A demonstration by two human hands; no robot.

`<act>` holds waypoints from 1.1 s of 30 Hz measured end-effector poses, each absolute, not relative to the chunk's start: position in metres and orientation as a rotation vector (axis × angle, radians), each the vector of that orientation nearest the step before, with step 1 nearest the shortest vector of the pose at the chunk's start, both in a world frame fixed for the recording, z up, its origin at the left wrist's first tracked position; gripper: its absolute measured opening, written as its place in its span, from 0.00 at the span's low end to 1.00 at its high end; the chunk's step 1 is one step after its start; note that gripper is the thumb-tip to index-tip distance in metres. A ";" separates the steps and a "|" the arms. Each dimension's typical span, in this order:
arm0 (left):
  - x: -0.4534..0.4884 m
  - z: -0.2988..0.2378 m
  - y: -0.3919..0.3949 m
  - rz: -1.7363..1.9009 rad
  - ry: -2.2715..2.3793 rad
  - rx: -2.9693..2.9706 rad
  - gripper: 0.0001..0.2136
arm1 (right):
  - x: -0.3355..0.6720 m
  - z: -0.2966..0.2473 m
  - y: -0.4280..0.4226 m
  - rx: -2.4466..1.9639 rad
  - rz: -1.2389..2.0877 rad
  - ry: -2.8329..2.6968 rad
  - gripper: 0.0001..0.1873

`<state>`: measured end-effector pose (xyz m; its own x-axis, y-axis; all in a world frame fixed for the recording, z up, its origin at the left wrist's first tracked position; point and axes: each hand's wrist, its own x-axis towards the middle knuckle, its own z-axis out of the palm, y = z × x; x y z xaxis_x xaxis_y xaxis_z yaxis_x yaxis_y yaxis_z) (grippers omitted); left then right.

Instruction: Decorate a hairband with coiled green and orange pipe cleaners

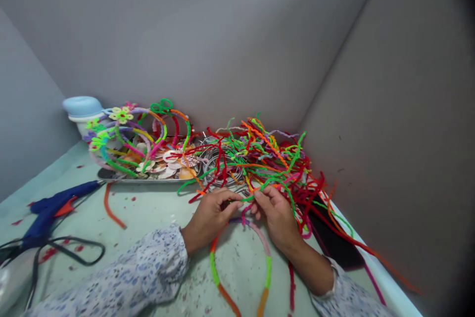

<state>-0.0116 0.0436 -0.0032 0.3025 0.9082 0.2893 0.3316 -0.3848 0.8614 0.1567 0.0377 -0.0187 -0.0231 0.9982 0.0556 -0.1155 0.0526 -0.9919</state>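
Between my two hands runs a green pipe cleaner (pixel 248 199). My left hand (pixel 213 215) pinches its left end between thumb and fingers. On the other side, my right hand (pixel 273 213) grips it with thumb and forefinger. Just below lies a headband (pixel 267 262) wrapped in purple, pink, green and orange pipe cleaner, its ends toward me. A short magenta pipe cleaner (pixel 244 215) stands at the top of its arch, close to my right fingers; whether they touch it I cannot tell.
Behind my hands spreads a tangled heap of coloured pipe cleaners (pixel 260 149) with wire hoops (pixel 218 166). A metal tray (pixel 148 181) holds shells and finished headbands. A blue glue gun (pixel 55 205) with a black cord lies left; a white, blue-lidded container (pixel 83 109) stands behind.
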 end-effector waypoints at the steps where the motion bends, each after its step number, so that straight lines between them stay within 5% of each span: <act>1: -0.011 -0.003 0.043 1.042 1.110 1.884 0.08 | 0.157 -0.018 0.037 -1.078 1.229 -1.163 0.13; 18: -0.006 0.011 0.028 0.811 1.043 1.833 0.11 | 0.158 -0.016 0.036 -1.157 1.050 -1.165 0.13; 33: -0.006 0.004 0.032 0.693 0.891 1.372 0.12 | 0.159 -0.020 0.043 -0.984 1.232 -1.051 0.12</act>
<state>-0.0059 0.0316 0.0038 0.5138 0.8482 -0.1285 0.0852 0.0986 0.9915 0.1593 0.0427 -0.0200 0.0373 0.9961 0.0804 -0.2366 0.0870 -0.9677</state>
